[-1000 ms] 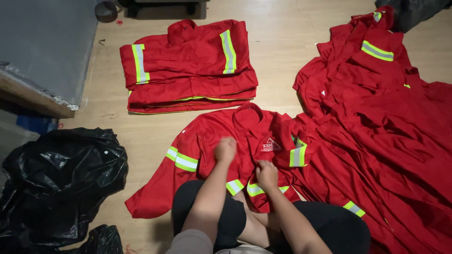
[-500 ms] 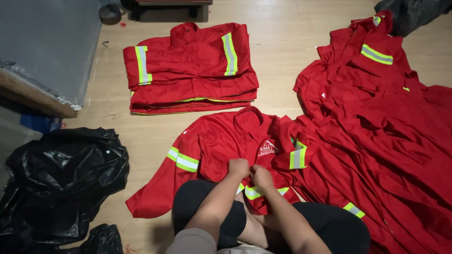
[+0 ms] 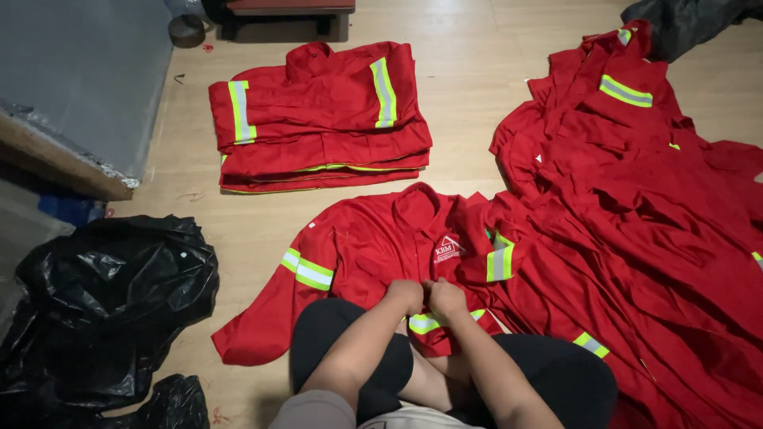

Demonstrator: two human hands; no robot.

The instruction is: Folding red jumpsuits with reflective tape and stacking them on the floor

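A red work coverall [image 3: 366,254] with yellow-and-silver reflective bands lies spread face up on the floor in front of my knees. My left hand [image 3: 407,295] and my right hand [image 3: 445,299] are pressed close together on its front opening at waist level, both pinching the fabric. The collar points away from me and one sleeve stretches out to the left.
A folded stack of the same red coveralls [image 3: 318,119] lies further back. A loose heap of red coveralls [image 3: 652,214] covers the floor at right. A black plastic bag [image 3: 103,310] sits at left, beside a grey board [image 3: 71,87].
My left hand has come down from the chest of the coverall to join my right hand at the front opening. The view has shifted slightly.
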